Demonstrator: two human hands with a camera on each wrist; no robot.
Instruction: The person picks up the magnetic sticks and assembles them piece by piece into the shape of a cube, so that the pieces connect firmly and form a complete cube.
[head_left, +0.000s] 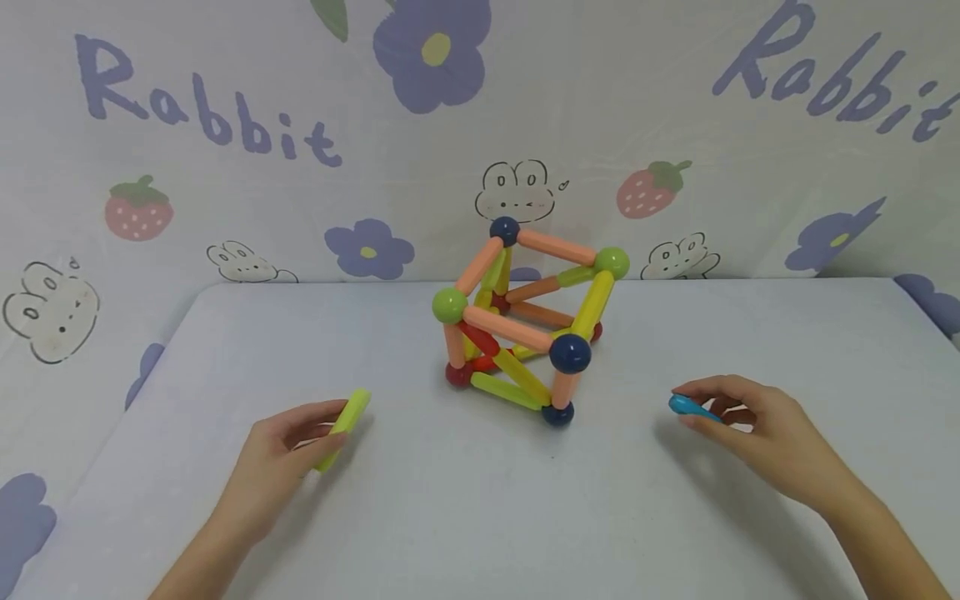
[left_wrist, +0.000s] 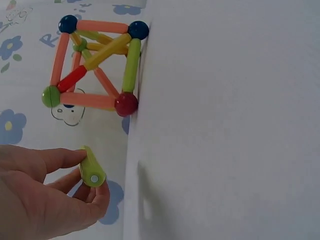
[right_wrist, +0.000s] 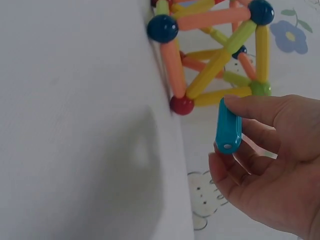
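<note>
My left hand pinches a yellow-green magnetic rod between thumb and fingers, above the table. One end of that rod, with a round silver spot, faces the left wrist view. To the right, my right hand holds a blue magnetic rod in the same pinching way, its end turned toward the structure. Between the hands and farther back stands a box-shaped frame of magnetic rods and balls. Orange, yellow, green and red rods join its dark blue, green and red balls. Neither hand touches it.
A white tabletop lies under the hands and the frame. Behind it hangs a pale cloth printed with rabbits, strawberries, purple flowers and lettering.
</note>
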